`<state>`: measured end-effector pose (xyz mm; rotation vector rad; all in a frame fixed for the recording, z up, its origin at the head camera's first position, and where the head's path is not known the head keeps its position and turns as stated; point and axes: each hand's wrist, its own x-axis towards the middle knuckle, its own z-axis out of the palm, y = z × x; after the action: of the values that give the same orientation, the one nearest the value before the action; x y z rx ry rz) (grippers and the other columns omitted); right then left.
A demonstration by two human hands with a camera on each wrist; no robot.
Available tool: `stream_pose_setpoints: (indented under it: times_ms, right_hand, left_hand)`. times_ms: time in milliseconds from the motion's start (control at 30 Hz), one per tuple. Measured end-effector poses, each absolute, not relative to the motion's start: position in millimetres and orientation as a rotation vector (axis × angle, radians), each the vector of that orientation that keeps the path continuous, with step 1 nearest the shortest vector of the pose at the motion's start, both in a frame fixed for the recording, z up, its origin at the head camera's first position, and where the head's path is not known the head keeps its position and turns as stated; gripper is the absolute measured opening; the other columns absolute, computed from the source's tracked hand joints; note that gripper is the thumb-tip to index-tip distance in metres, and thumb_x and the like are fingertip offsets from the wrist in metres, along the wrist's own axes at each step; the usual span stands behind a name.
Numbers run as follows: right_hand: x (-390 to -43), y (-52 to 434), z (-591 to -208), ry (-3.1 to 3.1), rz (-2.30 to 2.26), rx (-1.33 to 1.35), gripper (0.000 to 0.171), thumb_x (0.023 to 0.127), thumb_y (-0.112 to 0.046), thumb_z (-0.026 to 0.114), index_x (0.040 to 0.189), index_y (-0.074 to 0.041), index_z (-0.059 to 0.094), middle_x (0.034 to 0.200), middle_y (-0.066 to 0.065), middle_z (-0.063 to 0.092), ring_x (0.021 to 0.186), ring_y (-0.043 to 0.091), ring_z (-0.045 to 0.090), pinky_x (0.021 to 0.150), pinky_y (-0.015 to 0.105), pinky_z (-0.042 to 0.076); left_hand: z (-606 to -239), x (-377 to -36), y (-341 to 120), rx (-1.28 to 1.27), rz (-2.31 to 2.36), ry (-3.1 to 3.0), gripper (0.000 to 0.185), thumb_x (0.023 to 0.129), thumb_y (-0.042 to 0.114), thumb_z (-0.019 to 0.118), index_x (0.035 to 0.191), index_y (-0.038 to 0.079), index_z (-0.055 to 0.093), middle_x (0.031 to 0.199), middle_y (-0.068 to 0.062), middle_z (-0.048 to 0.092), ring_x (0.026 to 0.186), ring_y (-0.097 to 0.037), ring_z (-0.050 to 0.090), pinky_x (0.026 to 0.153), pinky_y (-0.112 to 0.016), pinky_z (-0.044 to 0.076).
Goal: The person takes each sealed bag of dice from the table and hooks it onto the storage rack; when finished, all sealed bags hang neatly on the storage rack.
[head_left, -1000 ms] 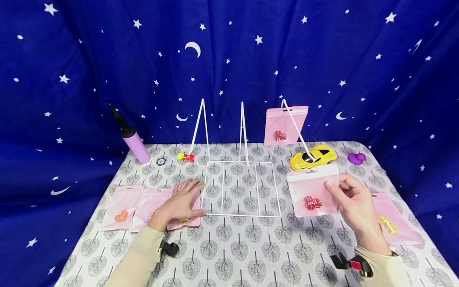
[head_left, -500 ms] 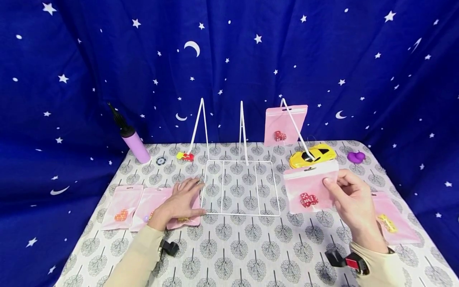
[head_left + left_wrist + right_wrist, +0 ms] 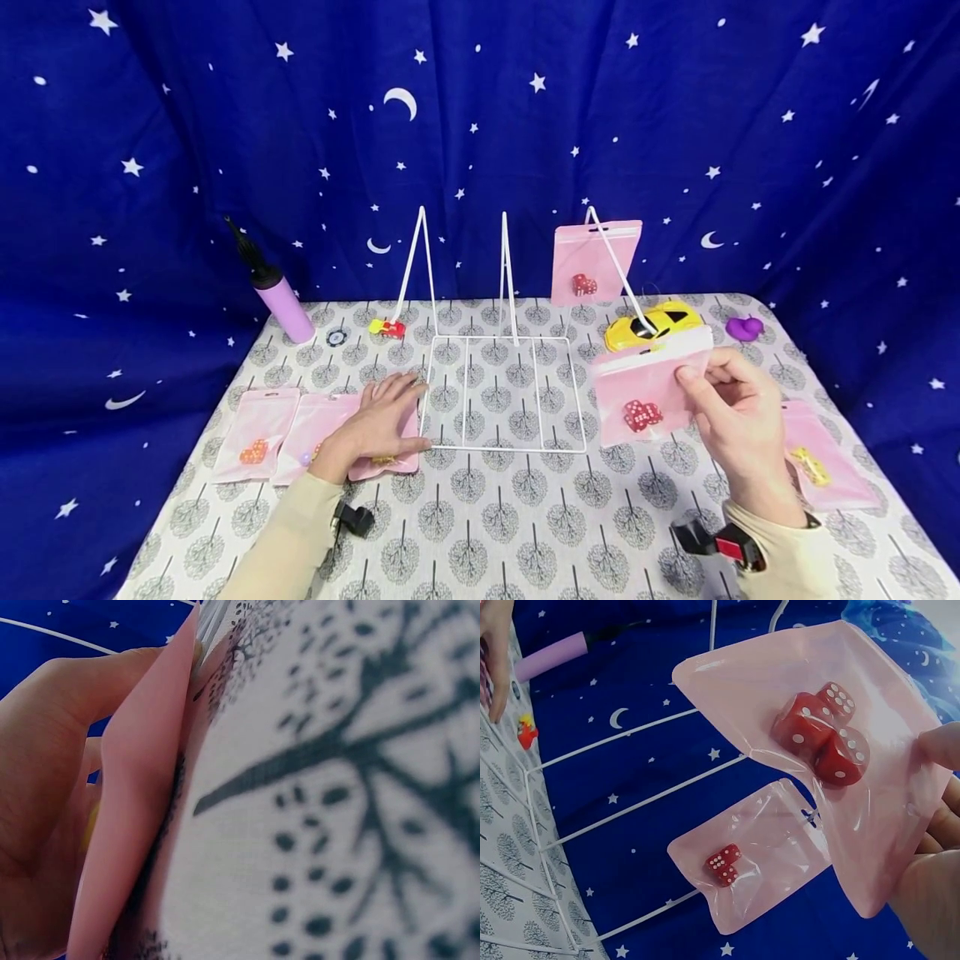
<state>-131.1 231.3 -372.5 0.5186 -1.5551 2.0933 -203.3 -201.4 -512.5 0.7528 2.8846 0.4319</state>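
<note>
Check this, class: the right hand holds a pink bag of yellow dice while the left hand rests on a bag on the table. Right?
Not quite. The dice in the bag held by the right hand are red, as the right wrist view shows. The left hand does rest on a bag on the table.

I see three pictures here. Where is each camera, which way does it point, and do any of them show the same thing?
Head: worn on the head, facing forward and down at the table; both hands and sleeves show.
Left wrist: pressed low against the tablecloth, showing the left hand on a pink pouch.
Right wrist: looks past the right hand at its held dice pouch and the hanging pouch.
Shared: head and right wrist both show those two dice pouches.
</note>
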Motion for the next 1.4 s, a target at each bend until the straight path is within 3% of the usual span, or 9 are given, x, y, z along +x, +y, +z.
stream_pose_setpoints:
  times_ms: [200, 300, 667, 1000, 1400]
  right_hand:
    - [-131, 229, -366, -1.616, 2.076, 0.381, 0.018, 0.086, 0.020, 0.055, 0.088, 0.005, 0.064, 0.066, 0.004, 0.065, 0.050, 0.011, 0.052, 0.044, 0.019, 0.044]
    - [-133, 227, -363, -1.642, 2.080, 0.328, 0.017, 0.087, 0.017, 0.057, 0.088, 0.002, 0.064, 0.065, 0.003, 0.064, 0.050, 0.011, 0.050, 0.043, 0.019, 0.043]
    - [-146, 225, -366, -1.659, 2.100, 0.244, 0.011, 0.087, 0.013, 0.061, 0.089, 0.003, 0.065, 0.068, 0.005, 0.065, 0.051, 0.011, 0.051, 0.043, 0.019, 0.044]
    - [-165, 221, -374, -1.617, 2.107, 0.203, 0.015, 0.086, 0.015, 0.060, 0.083, 0.001, 0.065, 0.063, 0.002, 0.061, 0.047, 0.010, 0.043, 0.040, 0.021, 0.032]
    - [-188, 218, -377, -1.587, 2.141, 0.194, 0.011, 0.087, 0.012, 0.061, 0.088, 0.002, 0.066, 0.074, 0.003, 0.070, 0.057, 0.009, 0.056, 0.046, 0.017, 0.044]
  left_hand:
    - [-513, -203, -202, 0.763, 0.431, 2.889, 0.100, 0.076, 0.071, 0.064, 0.154, 0.020, 0.028, 0.163, -0.011, 0.018, 0.148, -0.040, 0.016, 0.112, -0.073, 0.009]
    - [-514, -203, -203, 0.768, 0.420, 2.897, 0.100, 0.075, 0.071, 0.065, 0.154, 0.020, 0.029, 0.162, -0.011, 0.019, 0.148, -0.039, 0.017, 0.112, -0.073, 0.010]
    - [-512, -203, -203, 0.750, 0.441, 2.891, 0.101, 0.075, 0.071, 0.066, 0.154, 0.021, 0.029, 0.163, -0.009, 0.017, 0.148, -0.039, 0.015, 0.112, -0.072, 0.009]
    - [-513, -205, -202, 0.735, 0.415, 2.887, 0.102, 0.074, 0.073, 0.064, 0.155, 0.023, 0.026, 0.164, -0.007, 0.015, 0.149, -0.037, 0.014, 0.113, -0.071, 0.008]
    - [-513, -206, -201, 0.736, 0.416, 2.876, 0.101, 0.075, 0.073, 0.063, 0.155, 0.023, 0.026, 0.164, -0.007, 0.015, 0.149, -0.037, 0.013, 0.113, -0.071, 0.007]
